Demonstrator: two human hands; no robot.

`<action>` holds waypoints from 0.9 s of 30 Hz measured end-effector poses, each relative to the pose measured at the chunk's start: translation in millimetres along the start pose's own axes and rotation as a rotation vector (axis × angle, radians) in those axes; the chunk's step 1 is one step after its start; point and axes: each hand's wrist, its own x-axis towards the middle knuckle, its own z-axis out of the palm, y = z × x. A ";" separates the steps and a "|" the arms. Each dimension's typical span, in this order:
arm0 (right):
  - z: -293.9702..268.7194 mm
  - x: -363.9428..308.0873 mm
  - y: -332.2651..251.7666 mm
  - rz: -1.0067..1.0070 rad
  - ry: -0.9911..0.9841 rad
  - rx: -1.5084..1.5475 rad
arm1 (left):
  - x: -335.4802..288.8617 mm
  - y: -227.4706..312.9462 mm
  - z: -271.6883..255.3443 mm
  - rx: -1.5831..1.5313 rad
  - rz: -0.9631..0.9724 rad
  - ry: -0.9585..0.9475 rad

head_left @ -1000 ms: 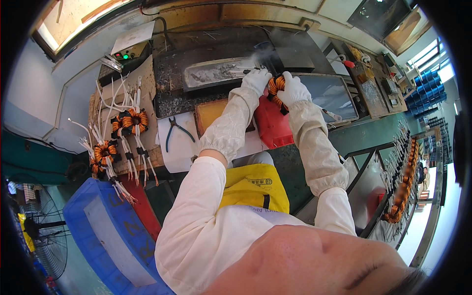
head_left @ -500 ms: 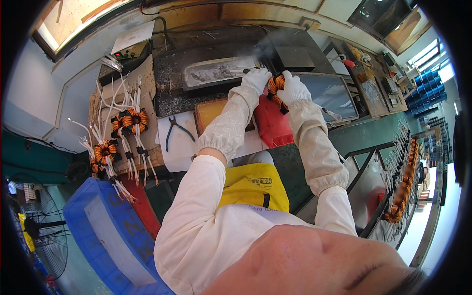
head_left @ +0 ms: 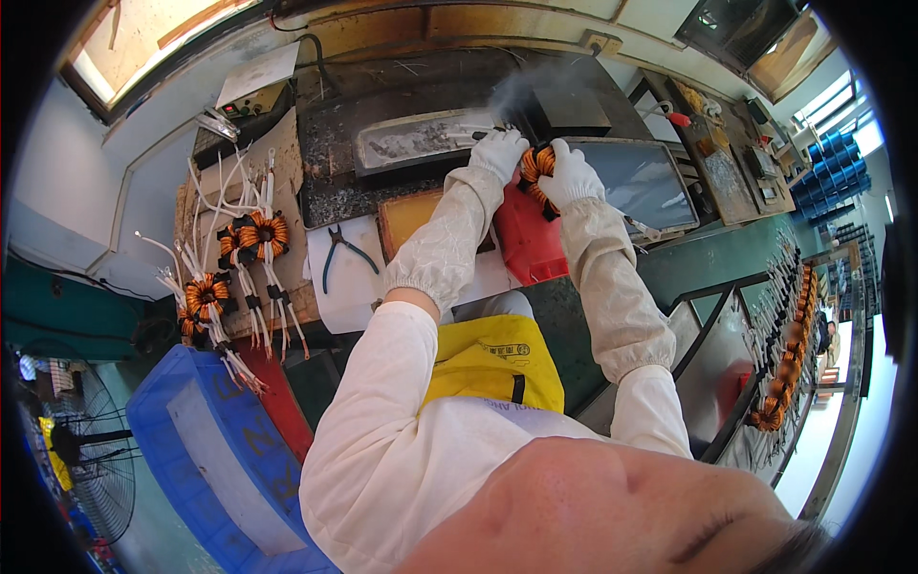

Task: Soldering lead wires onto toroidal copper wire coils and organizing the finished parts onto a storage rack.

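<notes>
Through the head camera I see the white-gloved right hand (head_left: 573,176) gripping a copper-wound ring coil (head_left: 535,168) by the red bin (head_left: 535,253), the left hand (head_left: 499,155) just beside it near the grey trough (head_left: 392,170), and pliers (head_left: 336,240) lying on white paper (head_left: 337,308).

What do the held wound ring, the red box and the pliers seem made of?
Wound ring: probably lacquered copper wire, judging by its glossy orange turns.
Red box: likely plastic, smooth and evenly coloured.
Pliers: dark head looks metal; smooth coloured handles suggest plastic coating.
</notes>
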 end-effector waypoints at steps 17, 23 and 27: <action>1.1 -6.7 3.1 0.017 0.001 0.059 | 1.8 0.3 8.2 0.074 0.026 0.009; -1.3 -10.1 5.4 0.013 0.004 0.086 | 3.1 1.6 6.4 0.064 0.042 0.078; -6.6 -11.8 7.8 -0.015 -0.012 0.143 | 3.2 2.7 -1.4 0.078 0.059 0.061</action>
